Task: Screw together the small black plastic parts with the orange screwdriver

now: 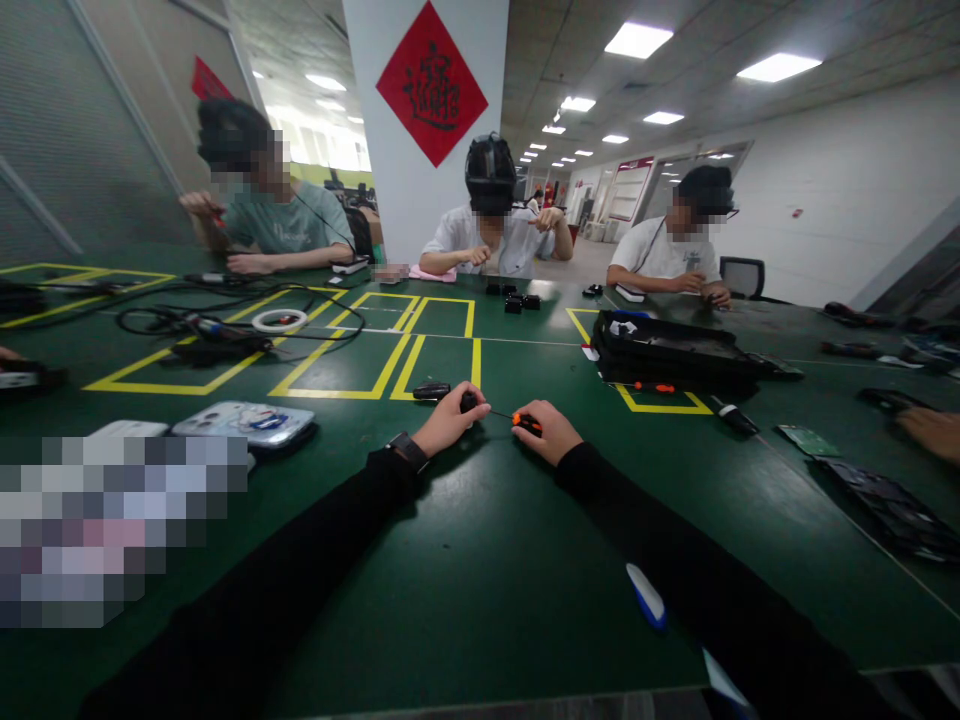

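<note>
- Head view: left hand [450, 420], yours, fingers closed about a small dark piece [468, 401], partly hidden by your grip.
- Right hand [551, 432], yours, curled round the orange-and-black handle of a screwdriver [527, 424]; thin shaft directed at the left fingertips.
- Location: both items between your hands, over the green bench [480, 560]; whether tip meets piece, you cannot tell from here.
- Just beside the left hand: one black object [431, 391], lying loose.
- Step in hand, as judged: lining up shaft and piece.
- Next move, as judged: calls for a steady left pinch and a straight shaft.
</note>
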A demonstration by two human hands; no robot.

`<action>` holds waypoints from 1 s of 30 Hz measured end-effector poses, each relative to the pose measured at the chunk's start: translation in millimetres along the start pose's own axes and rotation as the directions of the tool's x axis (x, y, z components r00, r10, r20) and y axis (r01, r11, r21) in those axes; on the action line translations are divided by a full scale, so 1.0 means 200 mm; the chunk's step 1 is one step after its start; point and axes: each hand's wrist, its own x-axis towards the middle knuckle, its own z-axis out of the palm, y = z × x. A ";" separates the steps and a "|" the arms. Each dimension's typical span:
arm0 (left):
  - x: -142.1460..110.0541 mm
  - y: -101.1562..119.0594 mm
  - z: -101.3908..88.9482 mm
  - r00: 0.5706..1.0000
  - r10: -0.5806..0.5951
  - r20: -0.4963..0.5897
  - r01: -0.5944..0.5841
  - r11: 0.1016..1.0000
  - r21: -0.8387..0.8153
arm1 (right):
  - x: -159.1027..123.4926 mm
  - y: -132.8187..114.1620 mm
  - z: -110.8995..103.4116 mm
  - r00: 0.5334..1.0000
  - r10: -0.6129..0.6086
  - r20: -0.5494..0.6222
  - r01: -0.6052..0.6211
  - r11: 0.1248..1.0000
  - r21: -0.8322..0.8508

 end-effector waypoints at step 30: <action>0.00 -0.02 0.00 0.999 -0.025 0.028 0.027 0.998 -0.054 | -0.02 0.01 0.01 0.996 0.070 -0.052 -0.063 0.992 0.113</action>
